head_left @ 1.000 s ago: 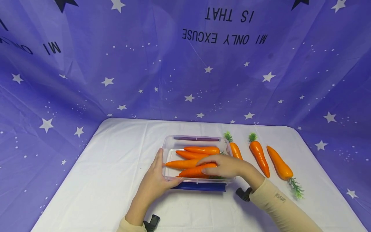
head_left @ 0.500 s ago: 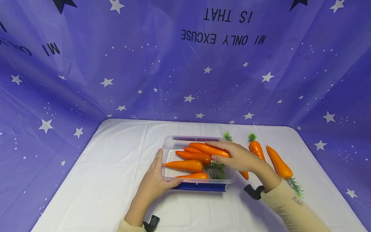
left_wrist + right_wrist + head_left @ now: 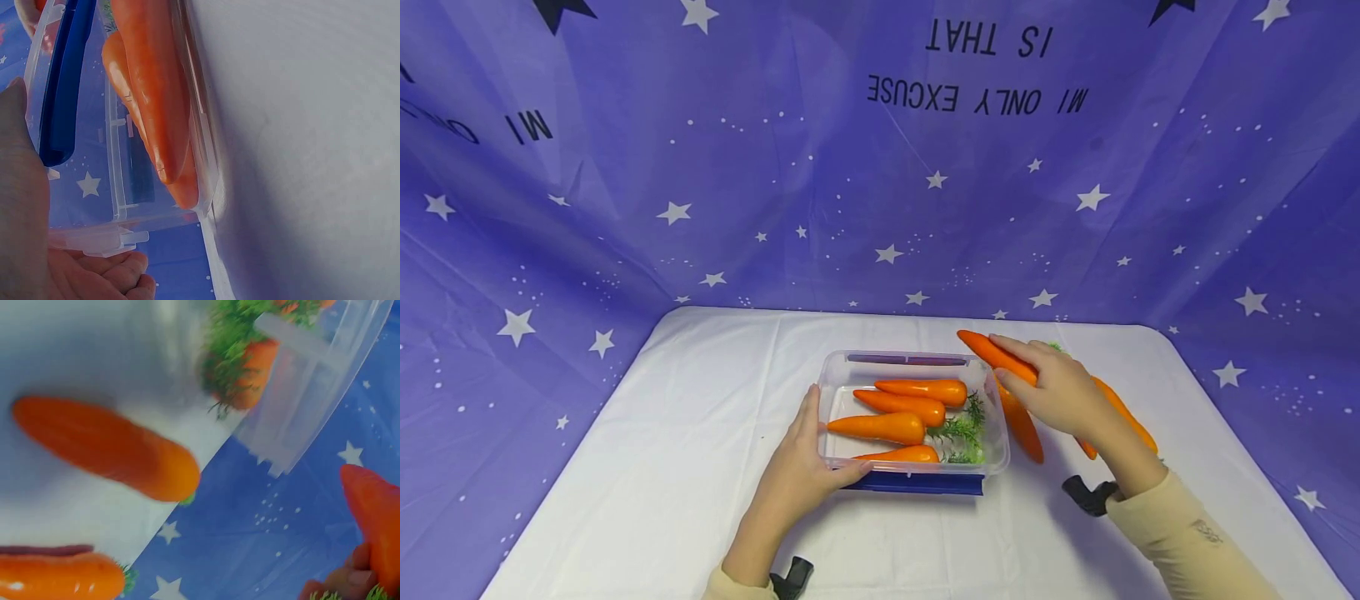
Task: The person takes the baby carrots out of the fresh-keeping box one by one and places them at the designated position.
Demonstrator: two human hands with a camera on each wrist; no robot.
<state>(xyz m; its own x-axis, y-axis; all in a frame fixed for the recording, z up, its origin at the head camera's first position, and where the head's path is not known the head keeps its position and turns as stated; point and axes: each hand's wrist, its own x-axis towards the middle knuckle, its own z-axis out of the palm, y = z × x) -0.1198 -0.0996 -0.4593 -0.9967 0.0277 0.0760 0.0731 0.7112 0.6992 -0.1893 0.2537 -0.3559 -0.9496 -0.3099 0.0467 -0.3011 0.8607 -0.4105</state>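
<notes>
A clear plastic box (image 3: 917, 467) with a blue latch flap (image 3: 925, 483) holds several orange carrots (image 3: 880, 427), their green tops toward its right end. My left hand (image 3: 801, 458) grips the box's front-left corner, thumb by the front rim and fingers along the left wall. In the left wrist view the fingers (image 3: 128, 275) bend near the box's end. To the right of the box, my right hand (image 3: 1063, 387) holds a carrot (image 3: 988, 348) raised, its tip pointing back and left; the right wrist view shows this carrot (image 3: 378, 519) against the fingers.
Beneath the right hand, a carrot (image 3: 1022, 429) lies close to the box's right wall. Another carrot (image 3: 1123, 408) lies farther right, partly hidden by the arm. A white cloth (image 3: 700, 417) covers the table, and a purple star-print curtain (image 3: 850, 167) stands behind it.
My right hand has taken a carrot out of the box and carried it right over the wall, above the carrots on the table. My left hand stays at the box's corner.
</notes>
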